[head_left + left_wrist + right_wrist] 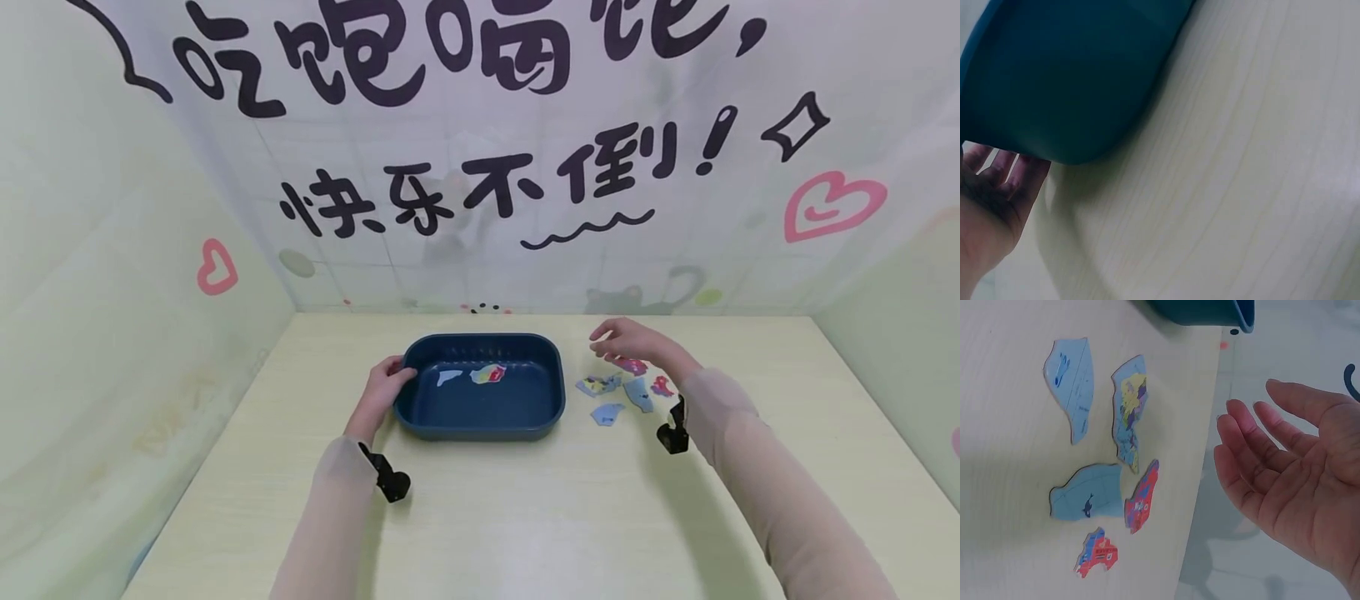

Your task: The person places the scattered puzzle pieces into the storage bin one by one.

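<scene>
My left hand (385, 389) grips the left end of a dark blue plastic basin (480, 421), thumb over the rim. In the left wrist view its fingers (1019, 175) reach beneath the basin's side. Two map puzzle pieces lie in the basin, a pale blue one (448, 377) and a multicoloured one (488, 374). My right hand (633, 340) hovers, palm bare and fingers loosely bent, over puzzle pieces right of the basin. Among these are a blue piece with a dolphin (1088, 494), a red-and-purple one (1141, 497), a red-and-blue one (1096, 552) and a blue-and-yellow one (1130, 409).
Another blue piece (607, 414) lies nearest the front, close to the basin's right side. Everything rests on a pale wood-grain table (510, 517). A printed cloth backdrop (480, 250) rises behind the table's far edge, with cloth at both sides too.
</scene>
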